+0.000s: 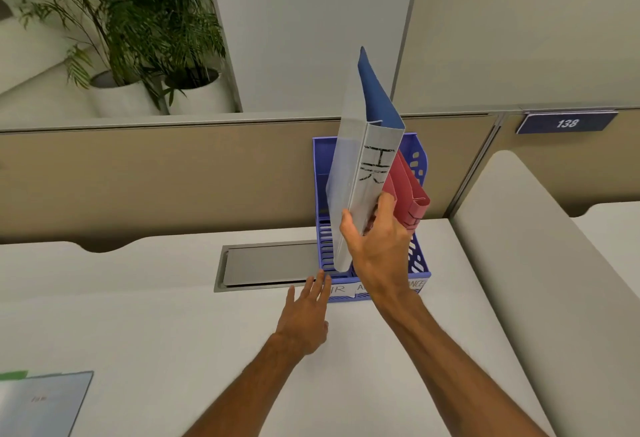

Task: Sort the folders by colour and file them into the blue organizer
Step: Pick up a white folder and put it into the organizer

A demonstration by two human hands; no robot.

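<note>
– Right hand (375, 246) first: how is it held?

– It is raised above the blue organizer (420, 263), palm turned away. A folder (349, 194) is gripped near its lower spine, with the thumb on the pale front cover and the fingers curled round the far side.

– Which way is the folder pointed?

– Its long axis is kept nearly upright, with the top tilted away and to the right. The white spine, marked with handwritten characters, is turned toward the camera, and the blue back cover is pointed upward. The bottom corner is lowered into the left part of the organizer; the exact slot cannot be told.

– And the left hand (304, 315)?

– It is stretched forward low over the desk (173, 332), fingers straight and holding nothing, with the fingertips brought to the organizer's front left corner. Contact cannot be confirmed.

– What else is filed?

– Red folders (408, 191) are stood in the right compartment, leaning right. A second folder (45, 402) is laid flat at the desk's near left.
</note>
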